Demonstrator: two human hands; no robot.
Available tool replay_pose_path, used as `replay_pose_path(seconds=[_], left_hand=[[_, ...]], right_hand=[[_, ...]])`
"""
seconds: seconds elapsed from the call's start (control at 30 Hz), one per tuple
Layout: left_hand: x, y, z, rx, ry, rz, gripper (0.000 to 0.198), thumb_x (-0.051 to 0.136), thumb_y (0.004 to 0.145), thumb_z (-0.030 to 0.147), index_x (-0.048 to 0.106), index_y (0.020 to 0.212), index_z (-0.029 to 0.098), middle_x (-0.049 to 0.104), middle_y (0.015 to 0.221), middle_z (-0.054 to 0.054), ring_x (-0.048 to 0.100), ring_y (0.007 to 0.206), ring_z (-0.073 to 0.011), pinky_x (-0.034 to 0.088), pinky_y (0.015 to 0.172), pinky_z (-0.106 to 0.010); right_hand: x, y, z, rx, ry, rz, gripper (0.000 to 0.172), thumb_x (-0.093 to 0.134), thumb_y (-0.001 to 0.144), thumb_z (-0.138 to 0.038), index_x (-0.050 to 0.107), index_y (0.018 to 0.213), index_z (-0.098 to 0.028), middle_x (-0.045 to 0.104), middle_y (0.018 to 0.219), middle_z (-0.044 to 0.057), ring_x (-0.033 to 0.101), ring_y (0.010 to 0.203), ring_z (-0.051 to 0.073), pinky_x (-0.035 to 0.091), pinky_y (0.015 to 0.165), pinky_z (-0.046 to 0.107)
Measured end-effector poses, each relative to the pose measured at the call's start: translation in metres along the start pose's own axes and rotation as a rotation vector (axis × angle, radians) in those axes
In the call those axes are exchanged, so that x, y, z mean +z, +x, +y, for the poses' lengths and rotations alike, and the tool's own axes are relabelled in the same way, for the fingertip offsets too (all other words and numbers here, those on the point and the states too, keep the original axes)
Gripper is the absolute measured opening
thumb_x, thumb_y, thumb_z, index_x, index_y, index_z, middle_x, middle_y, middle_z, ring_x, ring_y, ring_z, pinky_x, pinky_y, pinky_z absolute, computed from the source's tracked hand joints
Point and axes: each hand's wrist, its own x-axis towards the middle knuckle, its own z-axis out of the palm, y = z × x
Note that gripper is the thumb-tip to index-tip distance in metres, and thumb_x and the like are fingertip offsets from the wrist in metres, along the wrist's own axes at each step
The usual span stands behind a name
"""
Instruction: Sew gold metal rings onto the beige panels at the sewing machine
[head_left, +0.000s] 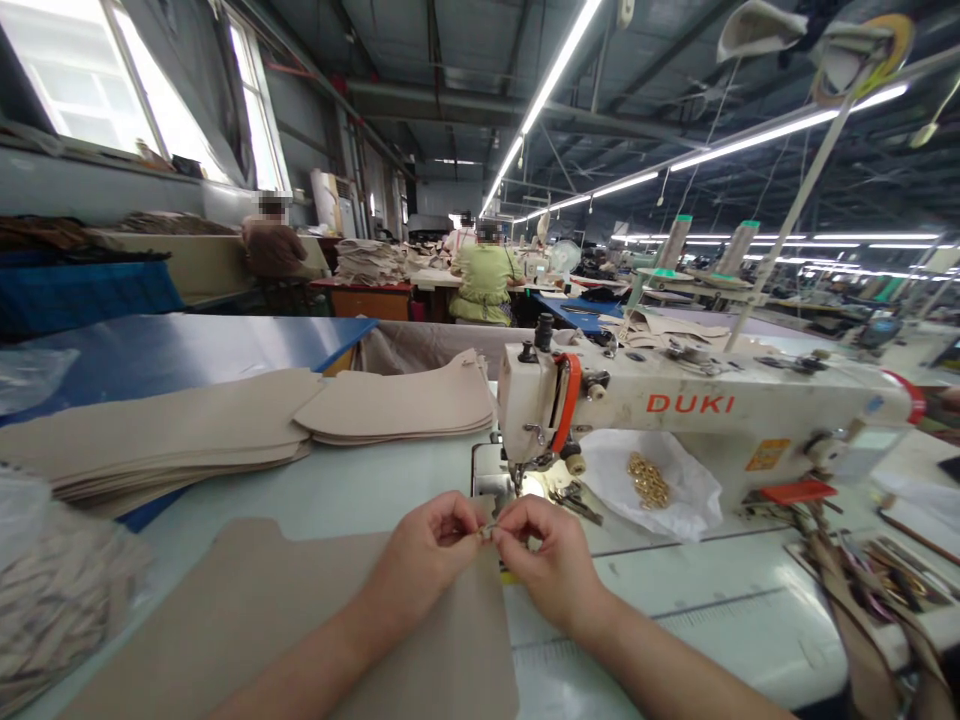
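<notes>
Both hands meet in front of the sewing machine's needle area, fingertips pinched close together. My left hand is closed, thumb against forefinger, at a small piece with a pale metallic glint; its kind cannot be made out. From the other side my right hand pinches at that same small piece, also closed. A narrow tan tab shows just above the fingertips. Under my left hand and forearm lies a large flat taupe panel. The white sewing machine stands just beyond my hands, its lamp lit at the needle.
A white plastic bag holds gold-coloured metal rings under the machine arm. Stacks of cut panels lie at the left, beside a bundle of strips. Small scissors rest near the needle. Straps hang at right. Several people sit further back.
</notes>
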Motion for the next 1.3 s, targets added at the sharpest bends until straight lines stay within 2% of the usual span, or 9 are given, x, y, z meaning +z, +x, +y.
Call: replay_pose_path(seconds=[0.13,0.33,0.47,0.53,0.73,1.0,1.3], left_hand=[[0.0005,0.0003,0.0007,0.004,-0.035,-0.004,0.014,0.065,0.063,0.026,0.053,0.062,0.018,0.060,0.067,0.001,0.057,0.065,-0.0139,0.045,0.064,-0.025],[0.0026,-0.0003,-0.0033,0.031,-0.025,0.048,0.012,0.064,0.064,0.023,0.052,0.066,0.019,0.057,0.064,0.003,0.055,0.062,-0.0124,0.046,0.061,-0.023],[0.0042,-0.0021,-0.0005,0.059,-0.002,0.085,0.012,0.061,0.064,0.022,0.050,0.064,0.019,0.057,0.066,0.003,0.056,0.064,-0.0123,0.046,0.063,-0.023],[0.0046,-0.0032,0.0020,0.061,0.007,0.084,0.011,0.060,0.064,0.021,0.049,0.064,0.019,0.057,0.067,0.003,0.056,0.064,-0.0123,0.046,0.063,-0.023],[0.0046,-0.0052,0.0053,0.046,0.001,0.093,0.014,0.060,0.064,0.022,0.047,0.062,0.020,0.058,0.069,0.003,0.057,0.066,-0.0126,0.047,0.065,-0.024],[0.0042,-0.0045,0.0037,0.037,0.006,0.105,0.017,0.062,0.065,0.024,0.045,0.062,0.020,0.058,0.070,0.003,0.056,0.066,-0.0125,0.046,0.066,-0.024],[0.0055,-0.0058,-0.0007,0.048,0.065,0.122,0.017,0.062,0.065,0.025,0.046,0.061,0.020,0.059,0.069,0.002,0.057,0.065,-0.0141,0.047,0.065,-0.026]], right_hand=[[0.0005,0.0001,0.0022,-0.023,-0.027,0.018,0.012,0.055,0.071,-0.014,0.052,0.060,-0.018,0.057,0.064,-0.001,0.050,0.058,0.011,0.039,0.056,0.021],[0.0003,-0.0014,0.0054,0.047,0.000,-0.013,0.009,0.057,0.072,-0.016,0.054,0.063,-0.018,0.056,0.064,-0.002,0.049,0.058,0.011,0.039,0.056,0.021],[0.0000,-0.0023,0.0065,0.120,0.122,-0.048,0.003,0.058,0.073,-0.019,0.056,0.074,-0.019,0.055,0.062,-0.004,0.047,0.055,0.010,0.038,0.054,0.020],[-0.0005,-0.0023,0.0067,0.152,0.202,-0.062,0.007,0.058,0.073,-0.020,0.056,0.080,-0.019,0.057,0.064,-0.003,0.050,0.057,0.010,0.040,0.055,0.021],[-0.0033,-0.0009,0.0014,0.245,0.134,-0.047,0.008,0.059,0.072,-0.024,0.062,0.068,-0.018,0.062,0.062,-0.001,0.052,0.056,0.012,0.041,0.054,0.022],[-0.0046,-0.0016,-0.0018,0.075,-0.179,-0.031,0.015,0.053,0.076,-0.017,0.068,0.071,-0.017,0.064,0.066,0.001,0.055,0.062,0.013,0.040,0.058,0.022],[-0.0047,-0.0025,-0.0003,0.060,-0.158,-0.062,0.016,0.053,0.076,-0.016,0.068,0.070,-0.017,0.063,0.063,0.001,0.054,0.059,0.013,0.039,0.055,0.021]])
